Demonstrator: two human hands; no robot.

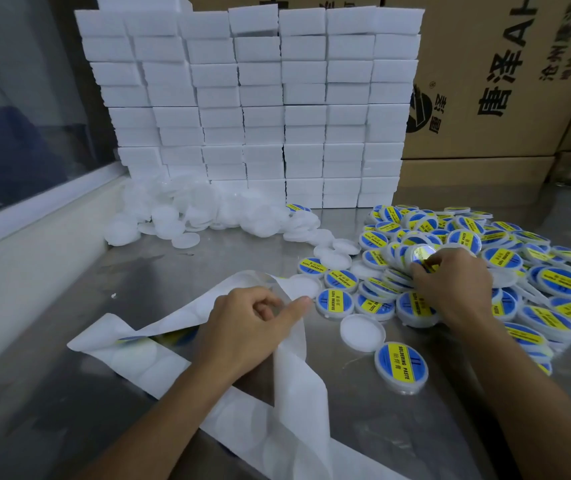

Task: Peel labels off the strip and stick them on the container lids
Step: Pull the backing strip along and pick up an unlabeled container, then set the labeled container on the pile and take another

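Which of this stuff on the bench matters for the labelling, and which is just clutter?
In the job: label strip in left hand; right hand among labelled lids; unlabelled lids.
Lying about: stacked white blocks; cardboard boxes.

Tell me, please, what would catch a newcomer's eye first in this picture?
First, the wall of stacked white foam blocks at the back of the steel table. Next, the heap of blue-and-yellow labelled lids on the right, where the right hand presses a label onto one. In front, the left hand holds the white label strip.
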